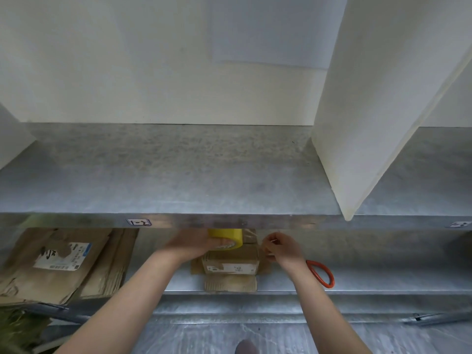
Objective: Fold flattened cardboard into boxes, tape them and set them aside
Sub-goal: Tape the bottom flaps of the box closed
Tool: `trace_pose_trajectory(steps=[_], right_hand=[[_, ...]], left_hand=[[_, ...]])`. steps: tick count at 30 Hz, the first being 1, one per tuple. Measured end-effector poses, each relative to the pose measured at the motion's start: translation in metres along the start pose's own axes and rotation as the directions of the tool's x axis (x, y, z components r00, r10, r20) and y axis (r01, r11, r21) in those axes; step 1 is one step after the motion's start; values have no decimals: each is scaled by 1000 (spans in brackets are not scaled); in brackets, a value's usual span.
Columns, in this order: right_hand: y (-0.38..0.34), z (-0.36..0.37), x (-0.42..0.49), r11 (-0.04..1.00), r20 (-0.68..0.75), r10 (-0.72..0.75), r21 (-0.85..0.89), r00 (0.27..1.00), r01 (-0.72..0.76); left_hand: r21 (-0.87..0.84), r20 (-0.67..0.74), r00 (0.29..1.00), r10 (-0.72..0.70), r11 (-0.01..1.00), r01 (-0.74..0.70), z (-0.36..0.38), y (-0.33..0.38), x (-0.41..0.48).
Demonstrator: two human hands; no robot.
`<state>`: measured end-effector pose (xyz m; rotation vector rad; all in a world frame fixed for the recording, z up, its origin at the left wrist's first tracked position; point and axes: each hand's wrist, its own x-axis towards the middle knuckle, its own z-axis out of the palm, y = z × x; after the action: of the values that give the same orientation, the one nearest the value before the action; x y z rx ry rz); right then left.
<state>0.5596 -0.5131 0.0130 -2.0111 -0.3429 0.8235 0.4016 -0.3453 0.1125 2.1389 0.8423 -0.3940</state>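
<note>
A small brown cardboard box (231,264) stands on the lower metal shelf with its bottom flaps spread flat around it. My left hand (194,245) grips a yellow roll of tape (226,237) held over the box's top. My right hand (279,247) pinches the clear free end of the tape (251,236), stretched to the right of the roll above the box. The upper shelf's front edge hides the far part of the roll and box.
A stack of flattened cardboard (58,264) lies on the lower shelf at left. Orange-handled scissors (323,273) lie right of my right wrist. The upper metal shelf (178,175) juts out overhead, with a white divider panel (370,111) on it.
</note>
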Motion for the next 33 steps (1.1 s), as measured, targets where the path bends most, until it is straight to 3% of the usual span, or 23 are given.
trace_pose_trajectory(steps=[6, 13, 18, 21, 23, 25, 27, 31, 33], right_hand=[[11, 7, 2, 996, -39, 44, 80, 998, -41], [12, 17, 14, 947, 71, 214, 228, 974, -225], [17, 24, 14, 930, 48, 232, 281, 972, -236], [23, 26, 9, 984, -123, 142, 126, 982, -126], [28, 32, 3, 997, -244, -37, -75, 969, 19], [31, 39, -6, 974, -268, -208, -145, 941, 174], [31, 43, -16, 945, -223, -312, -176, 924, 276], [38, 42, -25, 968, 27, -240, 87, 971, 237], [43, 44, -23, 963, 71, -265, -36, 962, 268]], left_hand=[[56, -21, 1000, -20, 998, 21, 4, 2, 5], [-4, 2, 998, -61, 998, 61, 6, 5, 13], [-75, 25, 997, -73, 994, 75, 3, 4, 10], [-145, 20, 996, -84, 986, 86, 2, 5, 10], [-141, 22, 997, -78, 987, 80, 1, 6, 10], [-83, 16, 998, -54, 995, 55, 2, 8, 9], [6, 10, 999, -38, 999, 38, 2, 11, 8], [110, 2, 999, -40, 993, 40, 6, 12, 8], [108, -8, 1000, -19, 994, 19, 6, 11, 8]])
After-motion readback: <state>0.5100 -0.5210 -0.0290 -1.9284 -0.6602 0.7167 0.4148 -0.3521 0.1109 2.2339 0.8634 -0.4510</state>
